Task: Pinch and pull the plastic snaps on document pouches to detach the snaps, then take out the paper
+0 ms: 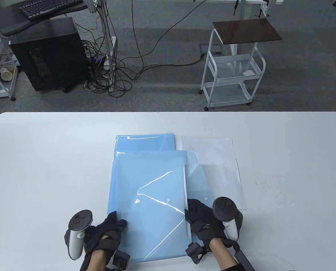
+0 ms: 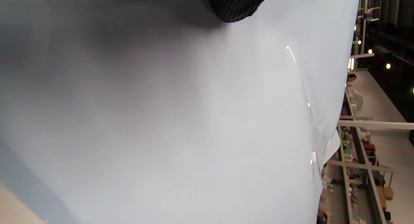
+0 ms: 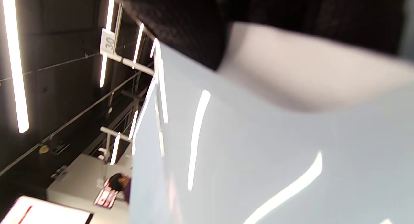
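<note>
While the top blue pouch (image 1: 149, 200) lay lengthwise on the table (image 1: 43, 169), gripped at its near edges by both hands, its white snap (image 1: 168, 200) sat just beside the right hand's (image 1: 206, 223) fingers, farther from the left hand (image 1: 107, 233).

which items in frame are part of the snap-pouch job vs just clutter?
Job:
- blue pouch, gripped at both side edges by left hand and right hand
- its snap
- second blue pouch
- loose paper

Clutter:
- rolling cart
- computer tower
- keyboard
- floor cables
</note>
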Tool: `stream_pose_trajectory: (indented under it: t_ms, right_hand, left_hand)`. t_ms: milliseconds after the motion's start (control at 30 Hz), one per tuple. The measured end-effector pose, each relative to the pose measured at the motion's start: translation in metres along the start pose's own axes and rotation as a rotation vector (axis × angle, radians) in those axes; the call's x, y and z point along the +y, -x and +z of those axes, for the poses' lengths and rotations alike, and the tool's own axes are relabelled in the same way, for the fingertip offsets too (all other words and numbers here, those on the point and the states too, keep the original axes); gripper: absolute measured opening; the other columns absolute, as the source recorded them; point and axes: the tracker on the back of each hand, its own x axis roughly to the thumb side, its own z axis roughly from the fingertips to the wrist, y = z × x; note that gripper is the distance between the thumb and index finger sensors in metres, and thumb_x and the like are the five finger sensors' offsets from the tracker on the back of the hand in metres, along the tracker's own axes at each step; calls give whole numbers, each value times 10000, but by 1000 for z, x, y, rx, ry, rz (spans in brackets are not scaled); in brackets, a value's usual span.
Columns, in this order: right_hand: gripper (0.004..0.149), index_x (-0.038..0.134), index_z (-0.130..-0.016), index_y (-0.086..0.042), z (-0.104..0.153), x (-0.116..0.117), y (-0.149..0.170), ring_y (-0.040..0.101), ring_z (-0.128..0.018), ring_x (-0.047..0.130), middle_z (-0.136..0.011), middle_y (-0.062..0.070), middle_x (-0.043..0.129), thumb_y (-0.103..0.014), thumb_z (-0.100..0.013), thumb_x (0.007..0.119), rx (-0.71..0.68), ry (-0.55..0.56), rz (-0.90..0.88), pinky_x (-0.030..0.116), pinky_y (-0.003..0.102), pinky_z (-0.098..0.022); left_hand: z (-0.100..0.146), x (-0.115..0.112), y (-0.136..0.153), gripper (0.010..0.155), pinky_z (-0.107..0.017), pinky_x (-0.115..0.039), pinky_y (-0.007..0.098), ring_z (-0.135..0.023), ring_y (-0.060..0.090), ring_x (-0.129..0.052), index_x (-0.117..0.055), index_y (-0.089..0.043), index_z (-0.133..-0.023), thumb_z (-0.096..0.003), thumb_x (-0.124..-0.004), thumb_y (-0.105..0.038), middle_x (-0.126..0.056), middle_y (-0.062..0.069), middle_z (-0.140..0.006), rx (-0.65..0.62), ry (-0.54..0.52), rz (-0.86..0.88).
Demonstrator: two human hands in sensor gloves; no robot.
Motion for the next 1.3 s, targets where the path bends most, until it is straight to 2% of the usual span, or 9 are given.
stream_pose_trajectory:
  t_ms: [167,333,500,667,933,1167,1300]
  right_hand:
    - [476,772,-915,-16,4,-17,-5,260,-309,1079,-654,157,1025,-190,-482,867,28,73,68,942,406,-161]
    - [485,760,-929,-2,4,-44,-10,258,-304,1073,-668,174,1017,-171,-484,851,73,75,123,937,405,-156]
    - [498,744,-947,4,7,-83,-12,265,-315,1070,-690,191,1011,-150,-483,838,114,94,159,935,411,-166]
    - [490,745,-952,-6,11,-131,-17,281,-333,1062,-708,196,1002,-132,-485,818,140,145,148,925,430,-186]
    - [473,752,-951,-25,21,-201,-15,285,-351,1050,-717,195,989,-125,-490,788,159,295,89,916,439,-203]
    - [467,737,-966,-60,22,-246,-5,297,-389,1033,-756,176,965,-121,-503,750,144,433,54,904,453,-237]
    - [468,728,-974,-66,18,-256,4,305,-401,1025,-769,174,954,-116,-509,735,166,456,78,898,461,-249]
  left_hand:
    - [2,6,2,495,-507,-872,438,-684,284,-992,-528,-140,-1054,-582,-656,-210,-839,43,-936,16,-36,10]
    - [2,7,3,496,-472,-882,422,-631,272,-1006,-532,-127,-1050,-575,-652,-198,-853,52,-909,35,-34,14]
    - [2,7,2,497,-451,-886,419,-594,262,-1013,-538,-119,-1049,-570,-653,-191,-865,56,-891,49,-32,12]
    - [3,7,2,499,-438,-885,416,-569,255,-1013,-537,-117,-1049,-568,-649,-187,-870,54,-879,58,-33,13]
    - [3,9,2,501,-429,-885,417,-553,250,-1013,-532,-116,-1050,-567,-644,-184,-872,55,-870,79,-42,12]
    - [4,9,3,501,-425,-884,416,-545,246,-1014,-532,-115,-1050,-567,-643,-187,-875,53,-865,89,-38,20]
    - [4,10,3,502,-425,-884,414,-545,244,-1014,-530,-114,-1051,-568,-643,-189,-875,53,-865,91,-36,27]
